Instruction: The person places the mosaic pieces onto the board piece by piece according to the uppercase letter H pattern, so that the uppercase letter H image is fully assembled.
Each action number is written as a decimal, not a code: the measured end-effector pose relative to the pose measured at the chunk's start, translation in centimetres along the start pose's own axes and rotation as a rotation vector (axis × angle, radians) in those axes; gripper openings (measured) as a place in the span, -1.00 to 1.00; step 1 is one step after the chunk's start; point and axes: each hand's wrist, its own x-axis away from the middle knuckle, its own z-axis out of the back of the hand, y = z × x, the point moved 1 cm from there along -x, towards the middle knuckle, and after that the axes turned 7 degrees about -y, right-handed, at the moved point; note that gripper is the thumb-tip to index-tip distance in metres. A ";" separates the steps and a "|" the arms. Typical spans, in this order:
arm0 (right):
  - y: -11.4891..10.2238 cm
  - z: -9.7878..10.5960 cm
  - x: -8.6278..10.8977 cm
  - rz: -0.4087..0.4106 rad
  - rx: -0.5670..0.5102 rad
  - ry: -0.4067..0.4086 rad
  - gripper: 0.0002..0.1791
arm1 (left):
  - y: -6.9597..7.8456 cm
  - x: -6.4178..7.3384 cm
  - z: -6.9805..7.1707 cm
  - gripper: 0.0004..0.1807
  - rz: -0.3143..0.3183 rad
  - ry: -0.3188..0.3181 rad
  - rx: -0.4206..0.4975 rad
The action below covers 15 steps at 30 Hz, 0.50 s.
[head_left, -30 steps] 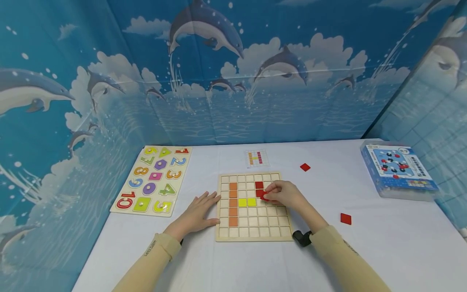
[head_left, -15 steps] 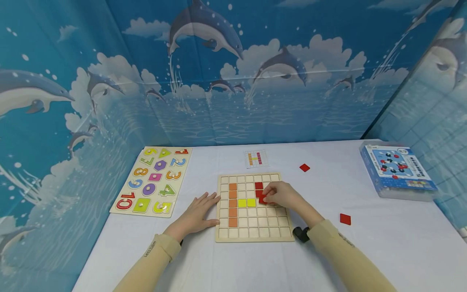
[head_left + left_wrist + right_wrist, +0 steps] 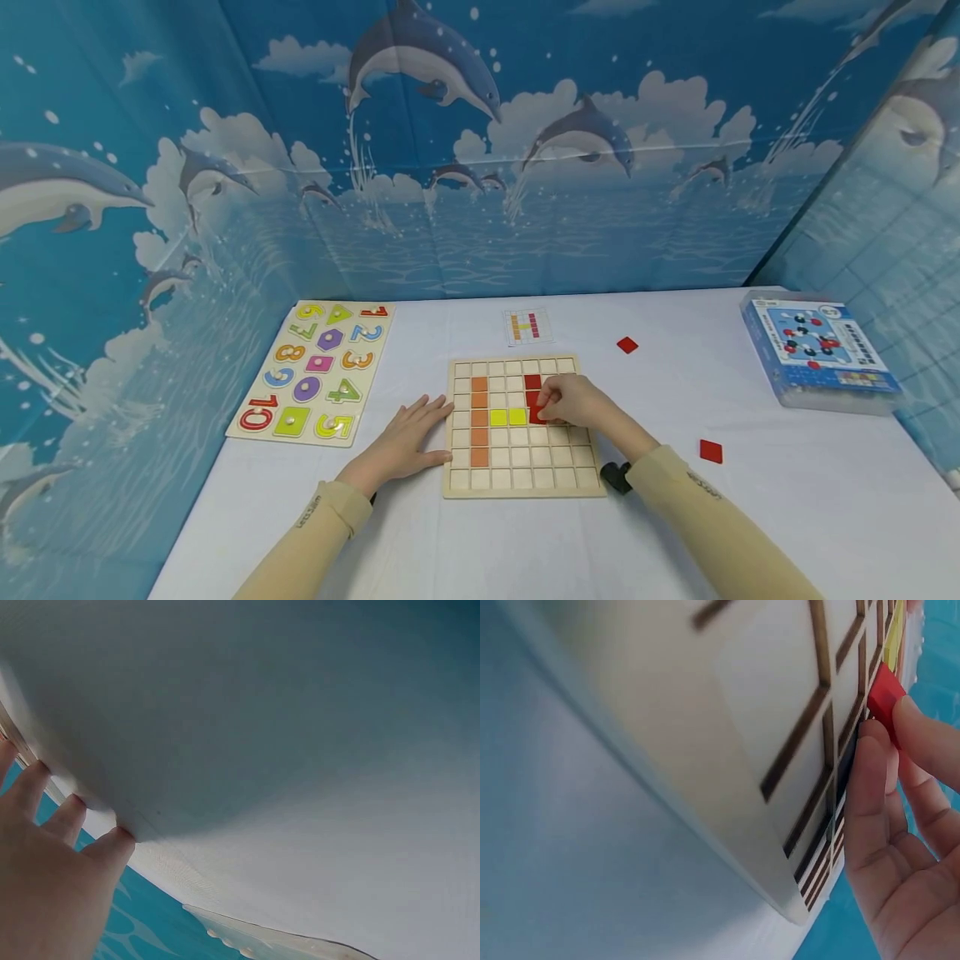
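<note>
A wooden grid board lies in front of me in the head view. In its cells sit a column of several orange tiles, two yellow tiles to their right, and red tiles in a column further right. Between thumb and fingers, my right hand pinches a red square tile at the cell right of the yellow pair, below the other red ones. My left hand lies flat with spread fingers, its fingertips at the board's left edge.
Behind the board is a small pattern card. Loose red tiles lie at right, one farther back, another nearer. A number puzzle board is at left; a blue-and-white box stands at far right.
My right hand has brought the red tile slightly down and left, into line with the yellow row. The left hand stays in place.
</note>
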 end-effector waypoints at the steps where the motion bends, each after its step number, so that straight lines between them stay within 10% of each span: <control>1: 0.0 0.0 0.0 0.004 0.004 0.002 -0.89 | 0.0 0.0 0.0 -0.16 0.002 0.000 -0.002; 15: -0.6 -0.5 0.2 0.051 0.087 0.045 -0.87 | 0.0 -0.1 -0.1 -0.15 0.007 -0.001 -0.008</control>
